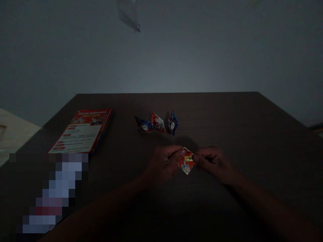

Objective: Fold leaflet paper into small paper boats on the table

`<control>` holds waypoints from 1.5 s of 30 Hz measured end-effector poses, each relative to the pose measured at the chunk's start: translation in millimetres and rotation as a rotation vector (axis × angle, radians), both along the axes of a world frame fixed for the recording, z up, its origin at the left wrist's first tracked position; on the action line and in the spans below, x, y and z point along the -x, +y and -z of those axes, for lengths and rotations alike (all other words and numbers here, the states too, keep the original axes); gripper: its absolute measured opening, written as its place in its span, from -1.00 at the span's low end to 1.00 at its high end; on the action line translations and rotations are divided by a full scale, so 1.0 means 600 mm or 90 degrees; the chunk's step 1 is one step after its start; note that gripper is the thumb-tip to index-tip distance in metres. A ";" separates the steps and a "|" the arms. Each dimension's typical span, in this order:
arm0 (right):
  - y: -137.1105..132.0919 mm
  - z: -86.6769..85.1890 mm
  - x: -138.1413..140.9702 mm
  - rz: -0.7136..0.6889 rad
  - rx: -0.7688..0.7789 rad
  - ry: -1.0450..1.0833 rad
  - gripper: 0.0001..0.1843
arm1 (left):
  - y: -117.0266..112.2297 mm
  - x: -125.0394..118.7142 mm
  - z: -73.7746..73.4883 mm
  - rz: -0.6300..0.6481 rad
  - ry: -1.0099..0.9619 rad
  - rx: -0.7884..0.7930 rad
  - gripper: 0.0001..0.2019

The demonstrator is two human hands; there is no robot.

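Observation:
Between my two hands is a small folded paper (187, 164), diamond-shaped, with a red printed face, a yellow patch and a pale castle picture. My left hand (165, 163) pinches its upper left edge, thumb on top. At its right corner, my right hand (214, 162) grips with thumb and fingers. Beyond the hands stand three folded paper pieces: a dark blue one (144, 126), a red and white one (158, 122) and another blue one (173, 123). The fingers under the held paper are partly hidden.
A stack of red and white printed sheets (80, 131) lies at the left of the dark wooden table (227, 114). Nearer on the left is a pixelated, unreadable area. Behind the table rises a grey wall (191, 47), with a clear plastic bag (128, 13) high up.

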State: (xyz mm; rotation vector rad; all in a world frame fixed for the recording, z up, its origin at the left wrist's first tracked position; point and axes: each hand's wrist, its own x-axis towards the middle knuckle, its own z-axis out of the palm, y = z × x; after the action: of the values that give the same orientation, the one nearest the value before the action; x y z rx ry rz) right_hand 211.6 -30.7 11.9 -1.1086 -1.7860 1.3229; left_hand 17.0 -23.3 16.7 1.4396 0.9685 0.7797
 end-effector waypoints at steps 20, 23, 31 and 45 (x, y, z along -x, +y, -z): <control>0.008 -0.002 0.005 0.050 0.433 0.374 -0.77 | 0.029 0.021 0.009 0.057 0.233 -0.762 -0.71; 0.008 0.003 0.005 0.015 0.519 0.391 -0.74 | 0.033 0.019 0.015 0.087 0.221 -0.811 -0.78; -0.001 0.001 0.015 0.122 0.161 0.210 -0.66 | 0.015 0.010 -0.005 -0.071 0.140 -0.409 -0.82; -0.010 -0.017 0.020 0.131 -0.101 -0.004 -0.77 | 0.005 -0.004 0.005 -0.024 0.000 -0.030 -0.72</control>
State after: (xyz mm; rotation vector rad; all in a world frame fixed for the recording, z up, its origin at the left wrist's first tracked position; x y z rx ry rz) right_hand 199.8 -36.9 22.0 -1.1727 -1.6985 1.0398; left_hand 19.3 -20.2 13.7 1.4649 0.9852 0.8352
